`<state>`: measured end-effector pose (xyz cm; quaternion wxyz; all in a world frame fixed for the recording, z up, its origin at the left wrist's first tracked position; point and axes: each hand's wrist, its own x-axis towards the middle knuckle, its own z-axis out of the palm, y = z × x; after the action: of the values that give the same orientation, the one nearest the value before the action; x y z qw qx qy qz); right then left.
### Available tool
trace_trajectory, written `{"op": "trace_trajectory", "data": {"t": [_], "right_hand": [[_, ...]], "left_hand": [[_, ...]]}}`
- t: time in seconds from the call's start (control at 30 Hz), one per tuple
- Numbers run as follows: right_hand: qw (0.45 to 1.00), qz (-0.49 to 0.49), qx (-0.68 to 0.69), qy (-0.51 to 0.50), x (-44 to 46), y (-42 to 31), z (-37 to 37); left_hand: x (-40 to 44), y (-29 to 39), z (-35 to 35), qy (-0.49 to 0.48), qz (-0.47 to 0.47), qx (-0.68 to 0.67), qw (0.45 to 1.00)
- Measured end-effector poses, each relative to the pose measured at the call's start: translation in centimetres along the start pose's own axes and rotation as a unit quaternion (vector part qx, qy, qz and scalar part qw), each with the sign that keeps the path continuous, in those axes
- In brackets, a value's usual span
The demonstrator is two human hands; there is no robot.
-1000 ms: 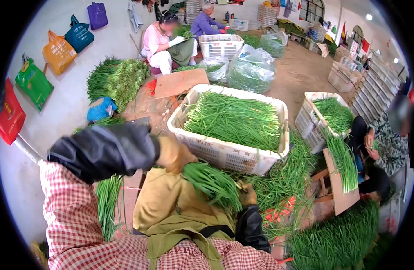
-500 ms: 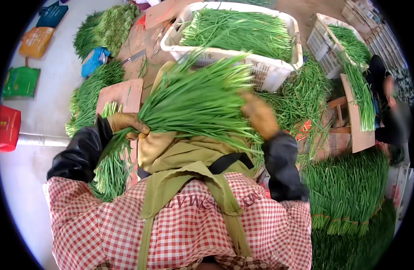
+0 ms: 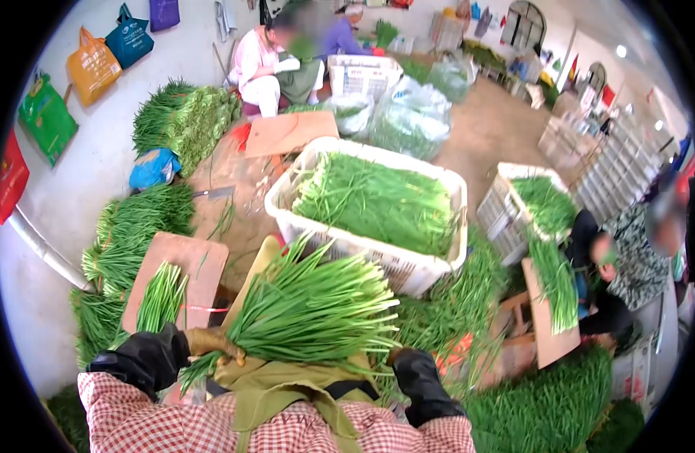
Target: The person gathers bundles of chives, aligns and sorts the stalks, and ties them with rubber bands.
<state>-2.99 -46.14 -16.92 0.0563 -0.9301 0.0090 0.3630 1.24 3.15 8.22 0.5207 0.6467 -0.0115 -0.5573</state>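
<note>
My left hand (image 3: 215,344), in a brown glove, is closed round the narrow end of a bunch of long green stalks (image 3: 313,306). The bunch fans out to the right across my lap, its pale ends on the right. Beside those pale ends is my right hand (image 3: 395,356), mostly hidden by the stalks and the dark sleeve, so its fingers cannot be made out. Just beyond the bunch stands a white crate (image 3: 366,243) filled with similar stalks. Left of it, a small bundle (image 3: 162,297) lies on a brown board (image 3: 204,260) with a red strip at its edge.
Loose stalks (image 3: 468,291) cover the ground right of the crate. Tied bundles (image 3: 544,396) stand at the lower right, others (image 3: 140,230) at the left. One person (image 3: 261,68) sits at the back, another in purple (image 3: 340,38); a third (image 3: 627,241) sits right, near a second crate (image 3: 498,211).
Since the earlier frames the view has tilted down and back up. The bunch, earlier low between both hands, is now fanned out in my left hand. My right hand has come down beside the pale ends.
</note>
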Motion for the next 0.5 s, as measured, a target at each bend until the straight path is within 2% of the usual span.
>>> {"op": "trace_trajectory", "data": {"t": [0.1,0.17,0.2,0.23,0.27,0.3,0.33,0.4,0.47,0.5], "right_hand": [[0.994,0.057,0.070,0.055,-7.1,-0.4,-12.5],[0.950,0.060,0.056,0.302,-12.9,-2.4,-20.3],[0.884,0.000,0.082,0.460,-16.4,-3.8,-24.0],[0.804,-0.107,0.133,0.570,-21.2,-6.5,-28.3],[0.739,-0.214,0.328,0.548,-25.5,-8.9,-30.9],[0.725,-0.244,0.188,0.616,-28.9,-10.2,-33.4],[0.682,-0.278,0.053,0.675,-31.2,-11.1,-35.1],[0.652,-0.294,-0.014,0.698,-34.9,-13.9,-36.4],[0.650,-0.299,-0.021,0.698,-35.7,-15.1,-36.0],[0.655,-0.297,-0.012,0.694,-35.4,-15.5,-35.6]], "left_hand": [[-0.7,1.2,0.6,-0.017,0.008,-0.048,0.999],[-0.3,0.4,0.2,-0.023,-0.021,-0.048,0.998],[-0.2,0.4,0.2,-0.019,-0.018,-0.057,0.998],[0.0,0.6,0.2,-0.014,-0.012,-0.064,0.998],[-0.1,1.0,0.4,-0.014,-0.012,-0.060,0.998],[-0.3,1.4,0.8,-0.008,-0.013,-0.063,0.998],[-0.6,1.6,1.1,-0.001,-0.014,-0.068,0.998],[-0.5,1.1,1.0,-0.005,-0.005,-0.062,0.998],[-1.1,1.1,1.8,0.018,0.047,-0.034,0.998],[-0.8,0.2,1.1,0.027,0.035,-0.021,0.999]]}}
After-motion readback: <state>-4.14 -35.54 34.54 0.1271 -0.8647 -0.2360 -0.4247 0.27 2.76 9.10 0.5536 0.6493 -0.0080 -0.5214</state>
